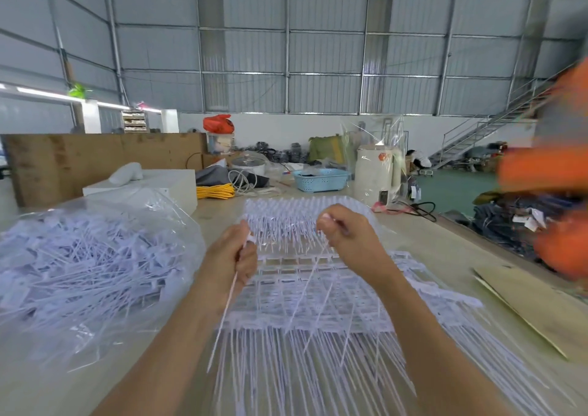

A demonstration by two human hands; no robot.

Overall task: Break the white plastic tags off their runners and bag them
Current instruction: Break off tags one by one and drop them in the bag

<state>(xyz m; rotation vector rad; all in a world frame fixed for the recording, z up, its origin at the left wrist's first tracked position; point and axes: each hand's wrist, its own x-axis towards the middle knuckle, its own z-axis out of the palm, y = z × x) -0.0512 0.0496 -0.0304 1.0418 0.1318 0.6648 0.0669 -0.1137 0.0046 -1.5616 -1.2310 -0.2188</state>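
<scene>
The left hand (234, 256) pinches one long white tag (227, 304); the right hand (345, 234) has its fingers curled on another thin strip above the stacked tag sheets (305, 291) on the table. The bag of loose tags (89, 266) lies well to the left. A hard pull can bend the thin tail or scatter tags beside the bag.

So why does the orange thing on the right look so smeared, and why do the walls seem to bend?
In the head view, the orange shape at the right edge is motion-blurred, too smeared to identify. The wide-angle lens bows the wall beams outward. The clear bag of tags catches soft glare. The left hand and right hand in the centre are fairly sharp.
</scene>
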